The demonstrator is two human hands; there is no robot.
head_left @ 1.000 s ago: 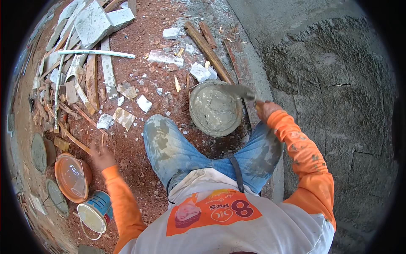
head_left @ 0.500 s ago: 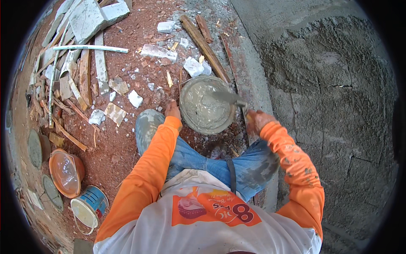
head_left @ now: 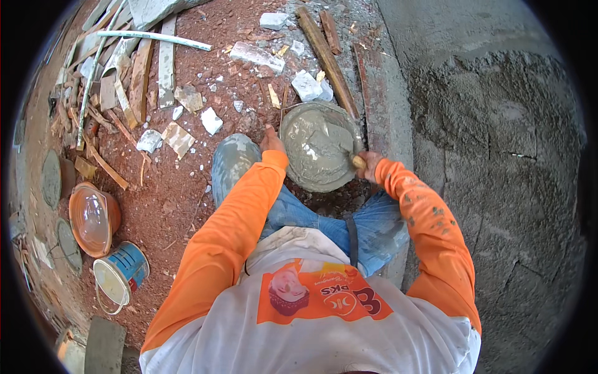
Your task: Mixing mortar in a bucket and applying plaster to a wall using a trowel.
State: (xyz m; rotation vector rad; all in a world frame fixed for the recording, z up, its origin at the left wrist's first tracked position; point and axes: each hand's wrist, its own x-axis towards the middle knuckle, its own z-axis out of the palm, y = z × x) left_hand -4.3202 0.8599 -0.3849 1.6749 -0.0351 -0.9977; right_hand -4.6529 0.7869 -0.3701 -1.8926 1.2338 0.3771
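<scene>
A round bucket (head_left: 288, 168) full of wet grey mortar stands on the ground between my knees. At its left side is my left hand (head_left: 272, 139), closed at the rim, with the fingertips partly hidden. My right hand (head_left: 372, 166) grips a trowel by its wooden handle (head_left: 359, 162) at the bucket's right edge. The trowel's blade (head_left: 339, 138) lies in the mortar, its face coated grey.
Wooden boards, a white pipe (head_left: 156, 38) and broken white blocks (head_left: 256, 57) litter the red soil ahead and left. An orange basin (head_left: 93, 218) and a blue pail (head_left: 128, 268) stand at left. Wet mortar (head_left: 492, 137) covers the surface on the right, beside a concrete edge.
The trowel blade has come down from above the bucket into the mortar, its handle now turned toward me. My left hand stays at the rim. The whole view has shifted slightly.
</scene>
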